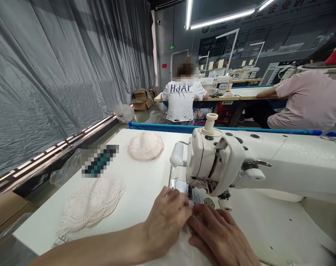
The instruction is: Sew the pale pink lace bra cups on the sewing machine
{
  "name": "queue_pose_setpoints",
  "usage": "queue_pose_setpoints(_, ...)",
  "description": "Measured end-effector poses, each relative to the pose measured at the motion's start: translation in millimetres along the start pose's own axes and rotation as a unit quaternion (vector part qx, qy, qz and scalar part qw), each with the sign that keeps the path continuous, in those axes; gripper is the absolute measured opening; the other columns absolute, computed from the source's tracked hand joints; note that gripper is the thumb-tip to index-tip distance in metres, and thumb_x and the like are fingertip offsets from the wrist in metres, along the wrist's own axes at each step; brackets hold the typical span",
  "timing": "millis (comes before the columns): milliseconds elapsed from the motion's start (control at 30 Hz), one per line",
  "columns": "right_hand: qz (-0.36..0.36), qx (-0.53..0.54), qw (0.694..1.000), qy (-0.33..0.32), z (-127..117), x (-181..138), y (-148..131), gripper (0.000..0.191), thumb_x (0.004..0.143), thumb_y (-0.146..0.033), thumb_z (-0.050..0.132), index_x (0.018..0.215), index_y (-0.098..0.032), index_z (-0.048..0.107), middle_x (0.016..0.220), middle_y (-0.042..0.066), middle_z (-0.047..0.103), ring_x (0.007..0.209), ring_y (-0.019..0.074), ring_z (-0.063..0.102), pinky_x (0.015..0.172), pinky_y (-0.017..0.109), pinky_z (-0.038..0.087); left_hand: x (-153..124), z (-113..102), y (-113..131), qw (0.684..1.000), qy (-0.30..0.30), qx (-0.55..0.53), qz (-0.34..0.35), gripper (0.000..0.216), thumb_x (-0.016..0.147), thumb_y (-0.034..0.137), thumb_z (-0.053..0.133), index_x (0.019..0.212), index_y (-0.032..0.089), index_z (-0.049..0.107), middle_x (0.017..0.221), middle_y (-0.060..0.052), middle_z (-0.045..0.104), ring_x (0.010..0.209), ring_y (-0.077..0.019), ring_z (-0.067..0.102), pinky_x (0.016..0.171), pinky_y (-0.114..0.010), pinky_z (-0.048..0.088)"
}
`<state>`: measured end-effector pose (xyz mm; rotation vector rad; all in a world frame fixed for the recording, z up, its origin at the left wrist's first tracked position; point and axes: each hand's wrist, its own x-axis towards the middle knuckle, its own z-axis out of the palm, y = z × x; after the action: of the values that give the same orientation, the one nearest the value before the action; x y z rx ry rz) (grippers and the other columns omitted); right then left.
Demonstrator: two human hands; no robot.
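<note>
In the head view, my left hand [168, 221] is closed on a piece of thin white fabric [184, 245], its fingers bent close to the needle area of a white sewing machine [204, 162]. My right hand [220, 236] lies just beside it, fingers curled and pressing on the same fabric. The cloth runs from between both hands down toward my body. Part of it is hidden under my fingers, and so is the spot where it meets the presser foot.
On the white table [146, 184] lie a stack of scalloped lace pieces [93, 203] and a round pale pink fabric stack [146, 146]. A blurred dark object [100, 161] sits at the left edge. Ahead, a person in a white shirt [184, 99] sits at another table; another in pink [309, 96] is at right.
</note>
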<state>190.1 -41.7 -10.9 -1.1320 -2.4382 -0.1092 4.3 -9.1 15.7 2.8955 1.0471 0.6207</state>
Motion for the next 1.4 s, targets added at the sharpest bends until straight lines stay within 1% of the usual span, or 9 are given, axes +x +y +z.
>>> queue_pose_setpoints(267,-0.030,-0.099,0.995,0.009,-4.7,-2.3,17.9,0.033,0.097,-0.038,0.035,0.115,-0.019,0.055,0.102,0.009,0.069,0.063,0.0168,0.063,0.069,0.034,0.040,9.2,6.3,-10.0,0.997,-0.070,0.038,0.003,0.009,0.085,0.008,0.050,0.080,0.015,0.055,0.090,-0.002,0.059,0.085,-0.0161,0.054,0.075,-0.034,0.035)
queue_pose_setpoints(600,-0.056,-0.186,0.980,0.045,-0.4,1.7,31.3,0.035,0.099,-0.023,0.023,0.116,-0.013,0.053,0.101,0.013,0.071,0.068,0.0193,0.066,0.079,0.042,0.036,34.5,21.9,-28.8,0.998,-0.049,0.048,-0.011,0.023,0.085,0.019,0.057,0.065,0.016,0.046,0.074,0.003,0.054,0.071,-0.0105,0.050,0.074,-0.029,0.037)
queue_pose_setpoints(800,-0.078,-0.032,0.996,0.025,-21.8,10.7,12.1,0.045,0.094,-0.054,0.032,0.094,-0.018,0.060,0.092,0.011,0.070,0.078,0.0223,0.066,0.072,0.037,0.039,15.8,6.1,-17.5,0.999,-0.030,0.031,0.026,0.022,0.092,0.017,0.043,0.072,0.015,0.051,0.090,-0.002,0.058,0.089,-0.0148,0.053,0.083,-0.036,0.035)
queue_pose_setpoints(900,-0.084,0.041,0.996,0.011,-24.8,8.5,5.3,0.059,0.079,-0.071,0.041,0.094,-0.017,0.060,0.089,0.009,0.069,0.080,0.0228,0.064,0.070,0.035,0.038,-1.7,-8.7,-3.6,0.996,-0.026,-0.014,0.086,0.026,0.091,0.037,0.047,0.079,0.015,0.053,0.096,-0.003,0.059,0.094,-0.0163,0.052,0.091,-0.037,0.033)
queue_pose_setpoints(1033,-0.072,0.058,0.995,0.038,-18.7,4.2,0.4,0.034,0.094,-0.046,0.042,0.081,-0.019,0.060,0.077,0.003,0.067,0.071,0.0182,0.061,0.072,0.034,0.035,-16.9,-13.9,7.2,0.994,-0.053,-0.027,0.088,0.035,0.083,0.048,0.053,0.087,0.013,0.054,0.087,-0.004,0.057,0.084,-0.0182,0.052,0.086,-0.038,0.036)
queue_pose_setpoints(1100,-0.056,0.078,0.994,0.050,-16.1,3.8,-1.8,0.030,0.098,-0.027,0.039,0.076,-0.019,0.057,0.070,0.001,0.064,0.066,0.0158,0.059,0.071,0.033,0.035,-19.9,-8.0,5.8,0.996,-0.026,-0.010,0.080,0.012,0.086,0.024,0.050,0.082,0.014,0.054,0.082,-0.003,0.056,0.078,-0.0160,0.051,0.080,-0.035,0.038)
queue_pose_setpoints(1167,-0.037,0.102,0.992,0.063,-14.8,4.0,-3.8,0.032,0.099,-0.029,0.036,0.075,-0.018,0.055,0.066,0.001,0.061,0.062,0.0154,0.056,0.068,0.032,0.036,-20.2,0.0,1.6,0.997,0.019,-0.001,0.075,0.014,0.083,0.006,0.044,0.076,0.014,0.053,0.077,-0.003,0.055,0.071,-0.0137,0.049,0.072,-0.032,0.037)
queue_pose_setpoints(1300,-0.036,0.093,0.994,0.047,-13.5,3.0,-4.5,0.040,0.092,-0.053,0.039,0.084,-0.016,0.054,0.071,0.004,0.061,0.064,0.0184,0.055,0.064,0.033,0.036,-14.6,9.4,-4.5,0.994,0.092,-0.015,0.065,0.019,0.088,0.010,0.043,0.071,0.014,0.051,0.067,0.000,0.055,0.062,-0.0116,0.048,0.065,-0.029,0.037)
queue_pose_setpoints(1400,-0.034,0.065,0.996,0.051,-12.1,1.2,-2.0,0.016,0.096,-0.025,0.043,0.091,-0.016,0.054,0.071,0.004,0.062,0.064,0.0177,0.055,0.063,0.032,0.036,-8.9,10.6,-3.8,0.990,0.126,-0.032,0.055,0.022,0.092,0.015,0.043,0.071,0.014,0.051,0.061,0.002,0.055,0.056,-0.0099,0.048,0.062,-0.028,0.037)
